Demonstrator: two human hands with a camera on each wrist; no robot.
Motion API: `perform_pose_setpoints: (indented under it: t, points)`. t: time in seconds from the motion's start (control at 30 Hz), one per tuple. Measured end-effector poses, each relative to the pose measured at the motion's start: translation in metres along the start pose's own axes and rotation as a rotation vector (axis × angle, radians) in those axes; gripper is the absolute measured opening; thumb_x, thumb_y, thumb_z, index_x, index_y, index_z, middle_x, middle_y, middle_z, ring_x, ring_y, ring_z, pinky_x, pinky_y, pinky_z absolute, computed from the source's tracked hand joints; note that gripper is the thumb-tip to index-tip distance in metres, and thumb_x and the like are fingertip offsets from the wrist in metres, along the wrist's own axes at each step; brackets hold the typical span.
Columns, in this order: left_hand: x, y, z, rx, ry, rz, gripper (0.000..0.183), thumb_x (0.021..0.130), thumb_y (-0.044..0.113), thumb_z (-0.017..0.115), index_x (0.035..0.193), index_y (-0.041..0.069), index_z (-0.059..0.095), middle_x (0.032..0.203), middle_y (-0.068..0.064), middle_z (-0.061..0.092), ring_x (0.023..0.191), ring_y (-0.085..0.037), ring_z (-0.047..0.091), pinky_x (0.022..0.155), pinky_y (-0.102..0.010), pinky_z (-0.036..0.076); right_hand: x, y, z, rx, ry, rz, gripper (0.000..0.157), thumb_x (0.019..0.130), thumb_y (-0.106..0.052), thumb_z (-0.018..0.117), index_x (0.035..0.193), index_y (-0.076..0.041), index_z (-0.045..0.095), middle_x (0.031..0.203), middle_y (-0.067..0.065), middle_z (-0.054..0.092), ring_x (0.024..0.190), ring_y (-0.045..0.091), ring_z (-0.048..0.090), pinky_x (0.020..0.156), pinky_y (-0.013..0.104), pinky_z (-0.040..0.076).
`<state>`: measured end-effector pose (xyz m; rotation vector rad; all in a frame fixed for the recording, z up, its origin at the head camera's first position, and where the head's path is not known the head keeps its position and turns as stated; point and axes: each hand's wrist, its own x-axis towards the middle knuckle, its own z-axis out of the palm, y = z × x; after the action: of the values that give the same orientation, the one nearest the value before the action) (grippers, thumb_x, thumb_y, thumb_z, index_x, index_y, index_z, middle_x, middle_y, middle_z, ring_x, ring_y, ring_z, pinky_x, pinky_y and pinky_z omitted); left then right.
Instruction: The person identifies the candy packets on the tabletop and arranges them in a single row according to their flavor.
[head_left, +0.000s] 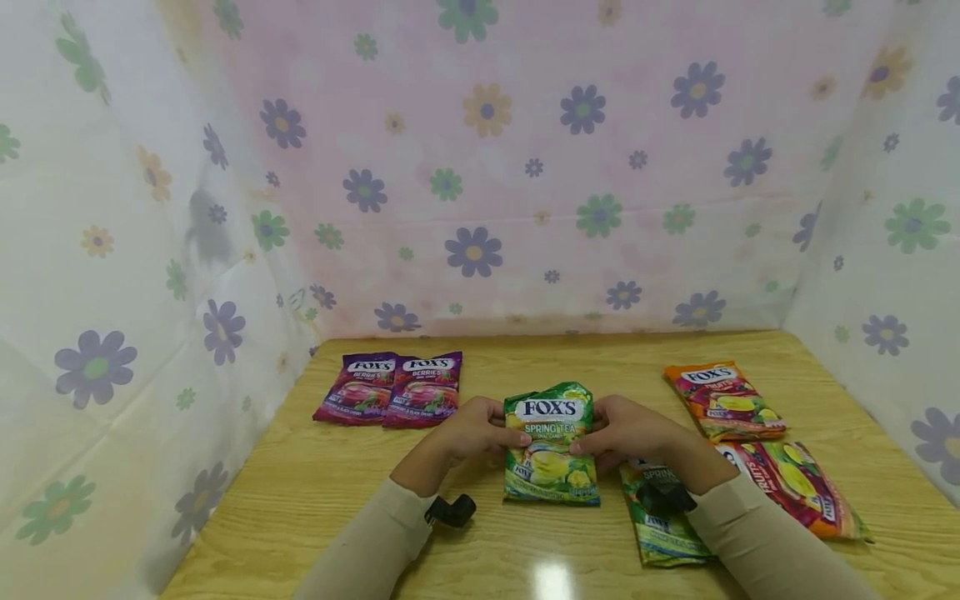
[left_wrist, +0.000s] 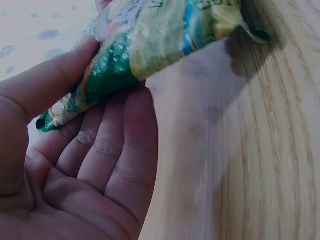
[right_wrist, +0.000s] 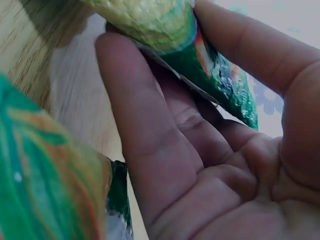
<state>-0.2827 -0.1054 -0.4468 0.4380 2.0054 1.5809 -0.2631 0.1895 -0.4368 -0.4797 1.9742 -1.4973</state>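
Both hands hold a green Fox's Spring Tea candy bag (head_left: 551, 467) upright, front toward the head camera, over the middle of the table. My left hand (head_left: 476, 429) pinches its left side, thumb on the front and fingers behind, as the left wrist view also shows. On the opposite side my right hand (head_left: 637, 429) grips the edge the same way, thumb (right_wrist: 250, 40) in front and fingers beneath in the right wrist view. A second Spring Tea bag (head_left: 660, 529) lies on the table under the right wrist, partly hidden by it.
Two purple Berries candy bags (head_left: 423, 392) lie overlapping at the back left of the wooden table (head_left: 315, 500). On the right are an orange Fruits bag (head_left: 723, 404) and a red-orange Fruits bag (head_left: 798, 487), partly behind the right forearm. Flowered cloth (head_left: 525, 208) walls the back and sides.
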Motion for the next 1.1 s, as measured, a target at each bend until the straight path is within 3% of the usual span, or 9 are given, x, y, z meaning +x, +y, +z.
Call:
perform_pose_setpoints:
  t: [0.3,0.47,0.67,0.9,1.1]
  points:
    - [0.006,-0.003,0.004,-0.063,0.072,0.018,0.036,0.092,0.025,0.081,0.119,0.004,0.072,0.104,-0.010,0.078,0.093,-0.023,0.076,0.084,-0.040,0.064,-0.003,-0.008,-0.008,-0.102,0.079,-0.028,0.032,0.096,-0.023,0.076,0.111,0.003,0.064,0.094,0.014,0.074,0.081,0.029,0.073,0.074,0.050,0.063]
    - [0.004,0.000,0.004,-0.111,0.104,0.039,0.045,0.092,0.023,0.081,0.130,0.004,0.068,0.118,-0.015,0.074,0.102,-0.026,0.074,0.089,-0.042,0.063,-0.005,-0.020,-0.011,-0.141,0.126,-0.056,0.031,0.096,-0.022,0.076,0.107,0.004,0.062,0.093,0.013,0.074,0.079,0.032,0.073,0.076,0.048,0.063]
    - [-0.002,0.007,0.001,-0.055,0.145,0.029,0.062,0.089,0.029,0.084,0.139,0.001,0.060,0.125,-0.017,0.064,0.106,-0.025,0.067,0.087,-0.039,0.062,0.000,-0.029,-0.015,-0.094,0.159,-0.101,0.040,0.097,-0.020,0.075,0.125,0.005,0.061,0.107,0.014,0.076,0.092,0.030,0.076,0.081,0.044,0.064]
    - [-0.007,0.016,-0.010,0.023,0.234,0.108,0.044,0.089,0.033,0.084,0.124,0.011,0.071,0.113,-0.009,0.072,0.099,-0.022,0.069,0.082,-0.037,0.062,0.015,-0.041,-0.015,0.012,0.209,-0.133,0.055,0.097,-0.023,0.075,0.143,0.000,0.055,0.128,0.018,0.071,0.108,0.029,0.073,0.087,0.045,0.063]
    - [-0.011,0.023,-0.018,-0.004,0.326,0.174,0.044,0.090,0.033,0.083,0.128,0.013,0.072,0.115,-0.007,0.075,0.102,-0.020,0.072,0.087,-0.035,0.062,0.027,-0.045,-0.004,0.035,0.352,-0.141,0.066,0.091,-0.034,0.081,0.145,-0.007,0.055,0.132,0.016,0.067,0.112,0.025,0.070,0.094,0.044,0.060]
